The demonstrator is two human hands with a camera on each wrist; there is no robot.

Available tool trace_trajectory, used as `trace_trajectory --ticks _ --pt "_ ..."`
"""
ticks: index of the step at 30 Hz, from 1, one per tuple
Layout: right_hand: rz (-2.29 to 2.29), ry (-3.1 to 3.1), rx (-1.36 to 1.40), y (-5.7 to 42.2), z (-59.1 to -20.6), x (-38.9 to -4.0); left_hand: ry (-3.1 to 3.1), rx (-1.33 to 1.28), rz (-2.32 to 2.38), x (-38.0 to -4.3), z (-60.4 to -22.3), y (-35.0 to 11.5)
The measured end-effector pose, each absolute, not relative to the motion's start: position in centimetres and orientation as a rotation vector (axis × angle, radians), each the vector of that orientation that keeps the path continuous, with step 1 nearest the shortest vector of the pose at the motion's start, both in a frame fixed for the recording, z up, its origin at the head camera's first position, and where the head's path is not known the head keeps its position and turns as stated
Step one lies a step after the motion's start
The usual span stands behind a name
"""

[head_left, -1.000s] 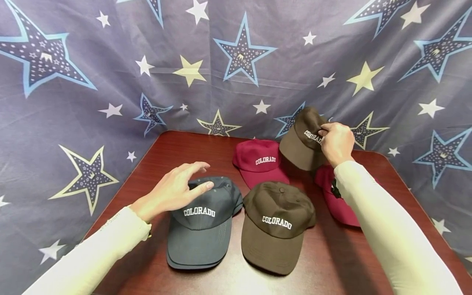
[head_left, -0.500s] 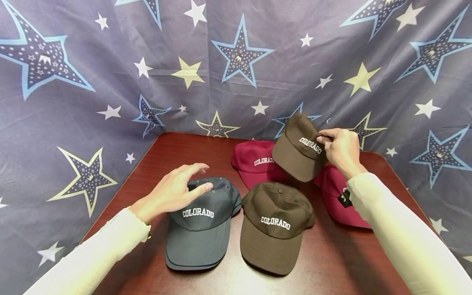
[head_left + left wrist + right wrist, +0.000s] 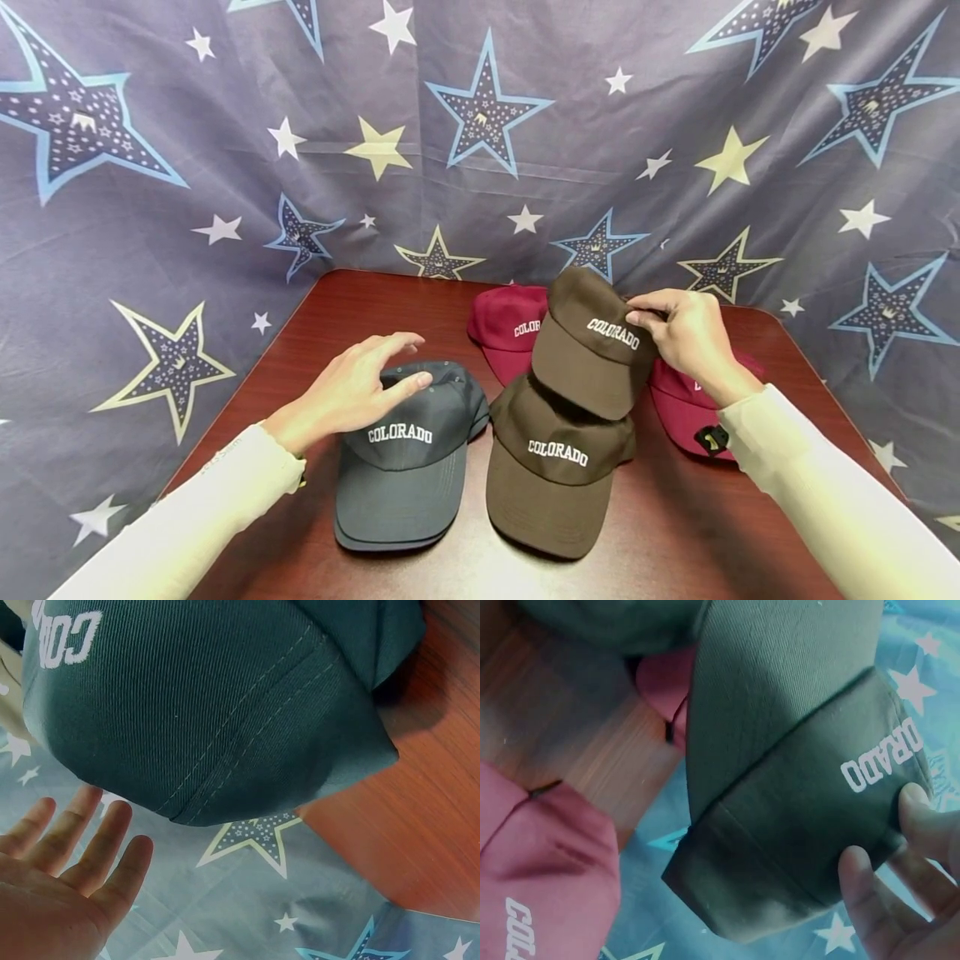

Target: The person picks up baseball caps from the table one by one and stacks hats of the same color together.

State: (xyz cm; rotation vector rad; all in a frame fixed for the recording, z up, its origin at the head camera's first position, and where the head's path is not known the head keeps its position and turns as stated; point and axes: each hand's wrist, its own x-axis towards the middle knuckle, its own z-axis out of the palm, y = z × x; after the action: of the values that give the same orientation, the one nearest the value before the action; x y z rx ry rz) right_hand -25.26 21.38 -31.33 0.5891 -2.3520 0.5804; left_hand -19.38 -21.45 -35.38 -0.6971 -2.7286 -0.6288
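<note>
On the left, the left hand (image 3: 348, 387) is spread, pinching nothing, by the blue caps (image 3: 401, 496): two brims, so that stack looks done! Behind, one red cap (image 3: 498, 312) sits unpaired. Next, the lower brown cap (image 3: 551, 500) rests on the table (image 3: 375, 308); above it tilts the upper brown cap (image 3: 581, 362), crown pinched by the right hand (image 3: 690, 337), not yet nested! Far right, another red cap (image 3: 677, 408) lies apart.

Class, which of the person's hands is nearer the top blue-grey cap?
Left. The left hand is beside the top blue-grey cap; the right hand is farther right, pinching a brown cap.
</note>
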Motion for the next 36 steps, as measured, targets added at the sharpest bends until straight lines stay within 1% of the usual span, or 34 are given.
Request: trace_trajectory --ticks 16,27,36 --pt "0.689 -2.366 0.89 19.3 -32.1 -20.8 -2.71 -0.705 -0.64 -19.2 -35.5 -21.7" --pt "0.694 -2.384 0.967 18.5 -34.5 -19.1 -2.712 -0.703 -0.628 -19.3 -35.4 -21.7" --pt "0.672 -2.414 1.061 17.9 -35.6 -18.4 -2.72 -0.7 -0.63 -19.3 -35.4 -21.6"
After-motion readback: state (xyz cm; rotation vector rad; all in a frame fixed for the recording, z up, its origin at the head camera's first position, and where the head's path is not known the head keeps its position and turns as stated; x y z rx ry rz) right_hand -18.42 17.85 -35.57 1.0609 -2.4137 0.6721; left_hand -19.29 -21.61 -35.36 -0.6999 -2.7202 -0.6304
